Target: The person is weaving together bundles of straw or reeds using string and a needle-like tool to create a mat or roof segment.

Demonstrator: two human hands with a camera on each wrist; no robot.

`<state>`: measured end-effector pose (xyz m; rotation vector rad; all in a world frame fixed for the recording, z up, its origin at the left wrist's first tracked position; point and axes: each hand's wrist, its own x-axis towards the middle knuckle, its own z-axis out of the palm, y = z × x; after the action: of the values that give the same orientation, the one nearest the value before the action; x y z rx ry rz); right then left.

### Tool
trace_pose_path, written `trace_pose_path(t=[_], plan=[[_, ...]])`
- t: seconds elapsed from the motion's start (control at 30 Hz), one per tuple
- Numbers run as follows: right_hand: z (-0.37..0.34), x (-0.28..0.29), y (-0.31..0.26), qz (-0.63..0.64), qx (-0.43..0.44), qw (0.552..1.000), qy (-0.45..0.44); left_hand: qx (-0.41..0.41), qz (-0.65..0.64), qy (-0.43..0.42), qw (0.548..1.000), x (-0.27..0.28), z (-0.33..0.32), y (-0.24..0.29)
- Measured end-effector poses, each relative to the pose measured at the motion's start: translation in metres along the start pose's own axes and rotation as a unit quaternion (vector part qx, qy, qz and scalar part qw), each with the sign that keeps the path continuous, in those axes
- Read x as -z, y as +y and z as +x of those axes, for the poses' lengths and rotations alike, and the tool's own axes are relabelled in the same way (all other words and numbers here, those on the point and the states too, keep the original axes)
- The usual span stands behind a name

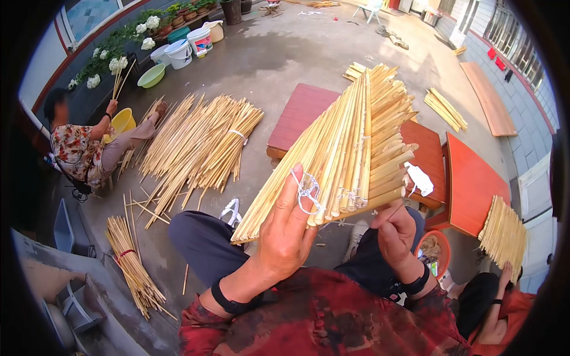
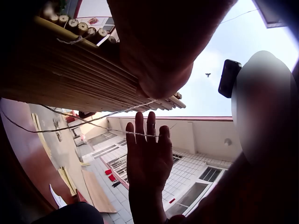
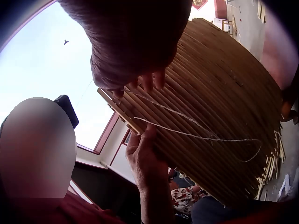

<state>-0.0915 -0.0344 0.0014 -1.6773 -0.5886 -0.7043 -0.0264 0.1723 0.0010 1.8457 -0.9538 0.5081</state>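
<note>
Mat [image 1: 338, 154]: tilted up, near the worktop [image 1: 303, 110]'s edge
Left hand [image 1: 284, 234]: grips the mat's rim
Right hand [image 1: 396, 234]: string [image 3: 187, 135] across fingers; cannot tell if pinched
String: best drawn snug, evenly

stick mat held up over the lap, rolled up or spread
Spread: the right wrist view shows the stick mat as a broad surface, its sticks lying side by side, not rolled.

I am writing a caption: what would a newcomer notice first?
In the head view, a mat of pale sticks, gripped by the left hand above the lap, probably catches the eye first. Next come the heap of sticks on the ground at left and the orange table at right.
</note>
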Motion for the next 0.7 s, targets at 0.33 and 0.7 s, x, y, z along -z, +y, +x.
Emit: trace_pose_path(t=[0.33, 0.7], plan=[[0.042, -0.006, -0.022, 0.094, -0.021, 0.995, -0.026, 0.005, 0.0, 0.037, 0.999, 0.02, 0.009, 0.035], [0.025, 0.004, -0.005, 0.144, -0.105, 0.983, 0.047, 0.074, -0.042, -0.04, 0.996, 0.004, 0.015, 0.039]])
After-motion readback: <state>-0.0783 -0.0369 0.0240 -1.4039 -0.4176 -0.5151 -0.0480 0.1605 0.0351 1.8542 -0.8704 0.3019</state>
